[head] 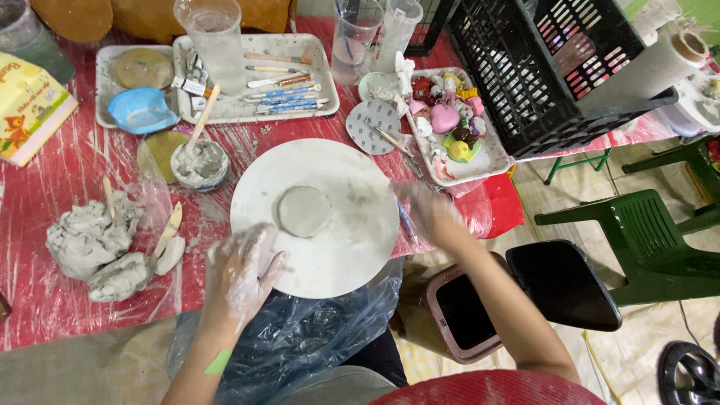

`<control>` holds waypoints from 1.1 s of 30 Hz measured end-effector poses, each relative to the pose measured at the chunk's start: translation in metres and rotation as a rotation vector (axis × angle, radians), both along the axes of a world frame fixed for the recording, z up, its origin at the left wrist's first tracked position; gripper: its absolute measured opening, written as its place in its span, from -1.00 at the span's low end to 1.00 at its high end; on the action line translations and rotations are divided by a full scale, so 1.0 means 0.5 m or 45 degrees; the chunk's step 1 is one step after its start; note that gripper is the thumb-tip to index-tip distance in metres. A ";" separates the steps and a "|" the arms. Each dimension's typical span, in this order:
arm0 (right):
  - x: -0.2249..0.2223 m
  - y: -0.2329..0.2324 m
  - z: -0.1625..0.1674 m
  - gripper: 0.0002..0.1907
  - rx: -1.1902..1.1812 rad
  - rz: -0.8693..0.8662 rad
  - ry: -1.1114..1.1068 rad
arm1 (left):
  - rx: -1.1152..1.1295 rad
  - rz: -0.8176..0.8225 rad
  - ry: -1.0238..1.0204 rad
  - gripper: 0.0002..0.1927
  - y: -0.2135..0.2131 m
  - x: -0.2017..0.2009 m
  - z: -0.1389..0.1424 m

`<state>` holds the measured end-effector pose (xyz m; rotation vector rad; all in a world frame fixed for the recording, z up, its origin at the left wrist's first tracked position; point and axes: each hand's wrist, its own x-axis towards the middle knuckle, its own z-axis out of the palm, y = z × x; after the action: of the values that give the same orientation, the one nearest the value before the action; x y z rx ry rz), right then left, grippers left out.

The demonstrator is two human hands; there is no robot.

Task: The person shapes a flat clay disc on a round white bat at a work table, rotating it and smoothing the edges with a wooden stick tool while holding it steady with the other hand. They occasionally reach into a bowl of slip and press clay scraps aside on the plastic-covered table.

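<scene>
Our left hand, open, touches the round board; the clay disc lies just beyond it, nearer than our blurred right hand, whose grip we cannot tell.

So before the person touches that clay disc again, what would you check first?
1. Flat grey clay disc lies on the round white turntable: ok.
2. Clay-smeared left hand rests on the turntable's rim: ok.
3. Right hand at the far rim, grip blurred: cannot tell.
4. Bowl of grey slip with wooden stick near the turntable: ok.
5. Spare grey clay lumps beside it: ok.
</scene>
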<state>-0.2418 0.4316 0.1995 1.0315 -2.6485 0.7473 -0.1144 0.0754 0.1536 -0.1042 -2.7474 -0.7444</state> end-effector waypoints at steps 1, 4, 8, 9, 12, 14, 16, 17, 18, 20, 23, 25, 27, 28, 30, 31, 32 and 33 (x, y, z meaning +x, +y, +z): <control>0.043 -0.018 0.007 -0.49 0.470 -0.112 -0.102 | -0.018 -0.016 0.027 -0.37 -0.002 -0.005 0.000; 0.144 -0.043 0.025 -0.64 0.358 0.111 -0.181 | -0.034 -0.071 0.084 -0.25 0.001 -0.027 -0.004; 0.162 -0.058 0.025 -0.72 0.340 0.144 -0.105 | 0.037 -0.098 0.075 -0.26 0.014 -0.040 -0.018; 0.153 -0.061 0.025 -0.73 0.339 0.117 -0.165 | 0.054 -0.095 0.061 -0.25 0.015 -0.038 -0.023; 0.116 -0.082 0.025 -0.71 0.378 0.117 -0.210 | 0.021 -0.089 0.011 -0.21 0.020 -0.034 -0.034; 0.095 -0.094 0.031 -0.70 0.352 0.173 -0.157 | 0.024 -0.095 -0.034 -0.19 0.020 -0.034 -0.040; 0.088 -0.097 0.039 -0.71 0.267 0.269 -0.053 | 0.037 -0.093 -0.032 -0.17 0.021 -0.035 -0.044; 0.091 -0.097 0.041 -0.73 0.334 0.254 -0.187 | 0.051 -0.087 -0.017 -0.16 0.023 -0.034 -0.046; 0.097 -0.094 0.041 -0.75 0.399 0.240 -0.323 | 0.063 -0.080 -0.003 -0.16 0.025 -0.032 -0.047; 0.114 -0.090 0.033 -0.76 0.414 0.205 -0.322 | 0.049 -0.054 -0.036 -0.09 0.033 -0.024 -0.050; 0.128 -0.097 0.007 -0.72 0.261 0.172 -0.187 | 0.012 -0.038 0.008 -0.07 0.048 -0.013 -0.053; 0.127 -0.108 -0.005 -0.67 0.137 0.160 -0.429 | -0.050 -0.046 0.016 -0.06 0.053 -0.009 -0.052; 0.130 -0.120 -0.003 -0.66 0.321 0.177 -0.415 | -0.116 -0.005 -0.019 -0.01 0.055 -0.008 -0.047; 0.136 -0.125 0.002 -0.64 0.409 0.189 -0.415 | -0.083 -0.008 0.019 -0.02 0.056 -0.007 -0.044; 0.152 -0.152 0.009 -0.64 0.521 0.118 -0.202 | -0.031 -0.032 0.081 -0.03 0.054 -0.004 -0.037; 0.162 -0.161 0.016 -0.64 0.574 0.073 -0.094 | -0.033 -0.023 0.043 -0.01 0.056 -0.003 -0.035; 0.172 -0.167 0.024 -0.62 0.585 0.050 -0.144 | -0.030 -0.010 0.012 0.01 0.058 0.000 -0.032; 0.181 -0.169 0.032 -0.60 0.600 0.029 -0.189 | -0.023 0.007 -0.014 0.03 0.064 -0.001 -0.032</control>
<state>-0.1514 0.3472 0.2155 1.1494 -3.0285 0.2041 -0.1150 0.1072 0.1379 -0.0970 -2.7645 -0.7209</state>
